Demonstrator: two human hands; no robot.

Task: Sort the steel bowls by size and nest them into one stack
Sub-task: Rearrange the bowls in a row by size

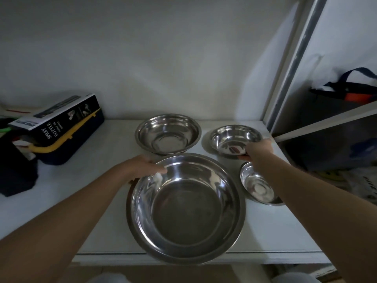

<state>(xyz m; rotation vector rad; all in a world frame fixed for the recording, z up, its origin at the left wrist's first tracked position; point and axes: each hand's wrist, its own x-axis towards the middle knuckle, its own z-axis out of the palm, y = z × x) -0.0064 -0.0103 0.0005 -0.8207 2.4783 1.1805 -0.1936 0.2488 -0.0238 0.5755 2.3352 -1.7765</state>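
Several steel bowls sit apart on a white shelf (85, 180). The largest bowl (186, 209) is nearest me, its front rim hanging over the shelf's edge. My left hand (142, 167) grips its far left rim. Behind it stands a medium bowl (168, 133). At the back right is a smaller bowl (234, 139), and my right hand (258, 150) holds its near right rim. The smallest bowl (258, 185) lies under my right forearm, partly hidden.
A black spray bottle box (61, 119) lies on a dark case with a yellow handle (67, 144) at the left. A dark object (16, 172) sits at the far left. A white wall is behind; a metal frame (293, 68) and a bag (350, 88) stand to the right.
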